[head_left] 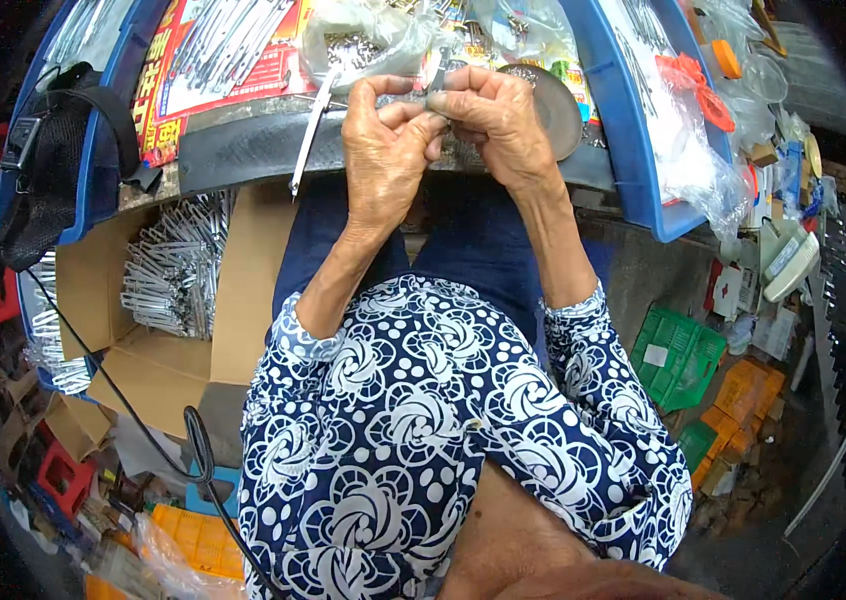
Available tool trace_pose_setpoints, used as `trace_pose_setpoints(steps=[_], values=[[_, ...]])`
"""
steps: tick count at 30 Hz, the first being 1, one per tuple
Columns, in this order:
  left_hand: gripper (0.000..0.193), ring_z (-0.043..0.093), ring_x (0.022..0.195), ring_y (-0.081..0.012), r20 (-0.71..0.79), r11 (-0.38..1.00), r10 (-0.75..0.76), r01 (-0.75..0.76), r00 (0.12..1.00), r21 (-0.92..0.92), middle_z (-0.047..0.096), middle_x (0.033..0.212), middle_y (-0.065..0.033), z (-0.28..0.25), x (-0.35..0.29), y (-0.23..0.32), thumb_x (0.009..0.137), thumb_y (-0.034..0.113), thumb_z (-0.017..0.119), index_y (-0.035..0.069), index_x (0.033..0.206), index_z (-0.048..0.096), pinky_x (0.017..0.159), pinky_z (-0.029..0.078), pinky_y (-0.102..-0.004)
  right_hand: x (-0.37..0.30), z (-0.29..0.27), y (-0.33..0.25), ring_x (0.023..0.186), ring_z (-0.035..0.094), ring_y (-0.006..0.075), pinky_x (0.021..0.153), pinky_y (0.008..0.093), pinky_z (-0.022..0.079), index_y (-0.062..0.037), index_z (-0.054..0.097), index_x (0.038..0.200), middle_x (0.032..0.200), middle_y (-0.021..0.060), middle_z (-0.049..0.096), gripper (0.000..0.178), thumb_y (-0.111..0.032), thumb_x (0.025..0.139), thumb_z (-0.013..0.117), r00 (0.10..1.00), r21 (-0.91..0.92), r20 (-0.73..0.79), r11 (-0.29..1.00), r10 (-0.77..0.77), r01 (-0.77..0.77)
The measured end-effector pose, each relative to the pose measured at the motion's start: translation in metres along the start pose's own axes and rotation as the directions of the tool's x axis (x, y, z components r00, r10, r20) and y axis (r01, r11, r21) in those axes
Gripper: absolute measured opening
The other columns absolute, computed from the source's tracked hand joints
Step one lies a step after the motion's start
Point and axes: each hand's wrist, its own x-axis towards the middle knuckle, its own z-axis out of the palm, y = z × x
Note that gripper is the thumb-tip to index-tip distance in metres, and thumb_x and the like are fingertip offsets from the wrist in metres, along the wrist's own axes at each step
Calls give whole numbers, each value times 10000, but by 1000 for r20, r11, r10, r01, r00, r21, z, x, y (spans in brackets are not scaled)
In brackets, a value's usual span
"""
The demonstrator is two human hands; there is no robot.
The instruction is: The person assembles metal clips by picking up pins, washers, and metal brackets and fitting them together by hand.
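My left hand (383, 140) and my right hand (498, 120) meet above the table's near edge, fingertips pinched together. What sits between the fingers is too small and too covered to name; a thin silvery tip shows just above them. Beside my left hand a slim silver metal strip (311, 135) slants over the table edge, its lower end sticking out. Just beyond the fingers, a clear plastic bag (328, 45) holds small metal parts. A round brown disc (555, 112) lies close to my right hand, partly hidden by it.
Blue trays (648, 170) flank the work surface, and slim metal strips (228, 45) lie on red printed paper. Below left, an open cardboard box (243, 290) contains many metal pieces. A black strap (53, 160) hangs at the left; a green crate (678, 355) stands low right.
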Motion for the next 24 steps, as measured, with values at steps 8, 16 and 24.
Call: trace_pose_setpoints(steps=[8, 16, 24], values=[[277, 494, 465, -62, -18, 986, 41, -38, 999, 160, 562, 604, -68, 2, -1, 2, 771, -30, 536, -7, 987, 364, 394, 386, -176, 9, -4, 7, 439, 535, 123, 401, 216, 421, 58, 530, 773, 621, 94, 574, 154, -72, 737, 603, 999, -104, 1, 993, -51, 51], [305, 493, 428, -73, 44, 977, 20, -29, 999, 211, 566, 573, -73, -3, -2, -3, 785, -41, 489, -5, 1041, 326, 348, 372, -191, 6, 3, 0, 510, 523, 71, 438, 184, 415, 31, 528, 785, 642, 52, 558, 139, -81, 743, 599, 1000, -156, 25, 988, 7, -3], [341, 493, 427, -83, 91, 984, 10, -26, 996, 174, 560, 578, -80, -2, -1, 3, 790, -38, 490, -4, 1078, 309, 343, 375, -190, 5, 1, 0, 486, 524, 85, 425, 189, 423, 22, 513, 766, 629, 51, 550, 130, -64, 730, 603, 996, -135, 84, 991, -10, 21]])
